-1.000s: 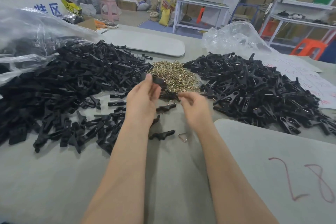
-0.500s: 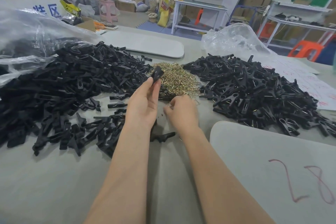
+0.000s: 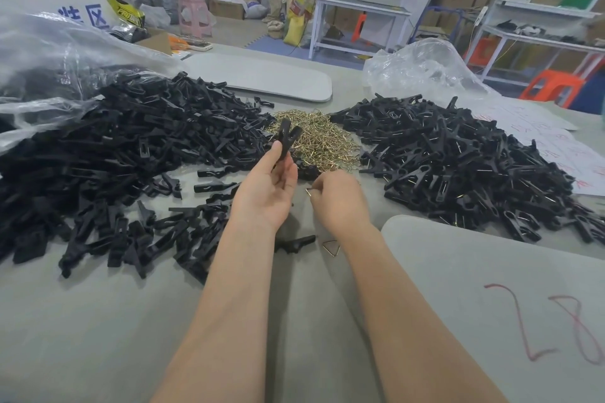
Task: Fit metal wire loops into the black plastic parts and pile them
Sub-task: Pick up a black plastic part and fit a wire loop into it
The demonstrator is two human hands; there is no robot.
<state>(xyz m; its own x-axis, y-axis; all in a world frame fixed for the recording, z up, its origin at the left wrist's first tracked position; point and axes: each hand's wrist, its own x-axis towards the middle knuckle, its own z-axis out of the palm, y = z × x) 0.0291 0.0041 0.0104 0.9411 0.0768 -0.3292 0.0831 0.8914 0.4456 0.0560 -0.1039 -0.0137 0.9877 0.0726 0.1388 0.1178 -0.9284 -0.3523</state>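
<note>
In left hand, black part — in right hand, wire loop.

one head-worn wide view looks forward and down, close over the table, workshop shelving beyond.

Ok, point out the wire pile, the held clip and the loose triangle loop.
wire pile (image 3: 322, 137), head view, middle of the heap.
held clip (image 3: 284, 138), head view, body above the thumb.
triangle loop (image 3: 329, 241), head view, its top side.
</note>
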